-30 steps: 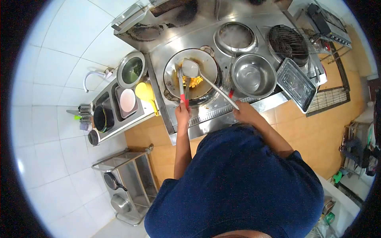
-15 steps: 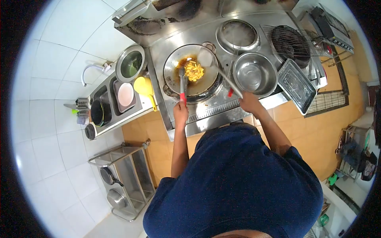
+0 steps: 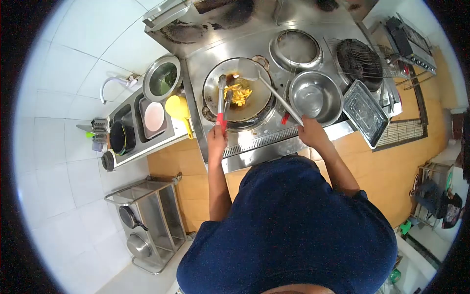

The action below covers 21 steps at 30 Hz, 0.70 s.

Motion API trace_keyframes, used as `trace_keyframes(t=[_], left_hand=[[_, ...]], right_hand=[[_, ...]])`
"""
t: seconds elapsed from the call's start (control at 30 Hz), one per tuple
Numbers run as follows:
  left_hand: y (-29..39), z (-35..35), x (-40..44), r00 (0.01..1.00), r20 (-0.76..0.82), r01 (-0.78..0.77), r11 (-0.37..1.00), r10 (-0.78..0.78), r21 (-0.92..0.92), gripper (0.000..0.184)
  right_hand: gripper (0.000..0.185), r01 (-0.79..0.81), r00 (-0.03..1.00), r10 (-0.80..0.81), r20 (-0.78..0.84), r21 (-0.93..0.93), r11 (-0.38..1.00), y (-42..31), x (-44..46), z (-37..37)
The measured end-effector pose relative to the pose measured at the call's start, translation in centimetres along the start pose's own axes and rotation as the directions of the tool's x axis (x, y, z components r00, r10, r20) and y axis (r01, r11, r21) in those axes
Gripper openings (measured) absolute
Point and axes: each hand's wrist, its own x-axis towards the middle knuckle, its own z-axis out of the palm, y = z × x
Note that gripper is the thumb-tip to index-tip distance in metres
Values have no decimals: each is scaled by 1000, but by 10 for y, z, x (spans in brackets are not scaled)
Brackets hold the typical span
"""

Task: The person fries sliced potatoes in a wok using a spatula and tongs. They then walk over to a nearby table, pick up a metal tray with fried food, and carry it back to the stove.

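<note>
My left hand [image 3: 216,143] is closed around the red handles of metal tongs [image 3: 222,100], whose arms reach over the wok [image 3: 213,73]. The tong arms stand apart, beside a heap of yellow, chip-like strips [image 3: 240,96] lying in brownish liquid. My right hand [image 3: 312,133] grips the long handle of a wok spatula [image 3: 281,100]. Its broad blade is over the back right part of the wok, apart from the main heap. The wok has two loop handles and sits on the stove.
Right of the wok stand a steel bowl [image 3: 316,98], a covered round pan [image 3: 296,48] and a rectangular tray [image 3: 366,113]. A wire rack lies over the far right burner. Leftward are a yellow dipper [image 3: 177,110], a pot of greens [image 3: 163,78] and a sink holding a pink bowl [image 3: 154,117].
The tongs have spread apart and shifted slightly left. The spatula blade has moved a little left and tilted, away from the wok's right rim. The yellow strips have spread a little.
</note>
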Motion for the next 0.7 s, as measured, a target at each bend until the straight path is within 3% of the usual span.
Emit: trace_keyframes(t=[0.17, 0.33, 0.43, 0.53, 0.7], left_hand=[[-10, -12, 27, 966, -96, -205, 938, 240, 281, 50], [-8, -8, 40, 978, -62, -150, 879, 198, 452, 53], [-13, -4, 48, 985, -45, -127, 872, 167, 473, 55], [-8, -2, 49, 974, -63, -165, 870, 218, 464, 54], [17, -13, 58, 974, -62, -167, 871, 220, 462, 52]], right_hand=[[28, -39, 999, 39, -1, -73, 997, 11, 8, 1], [29, -20, 999, 23, 29, -78, 997, 13, 8, -7], [31, 58, 996, -51, 68, -100, 993, 20, 6, -20], [33, 3, 994, 32, 106, -320, 947, -3, -4, -56], [29, 96, 995, -89, 40, -520, 849, -21, -9, -98]])
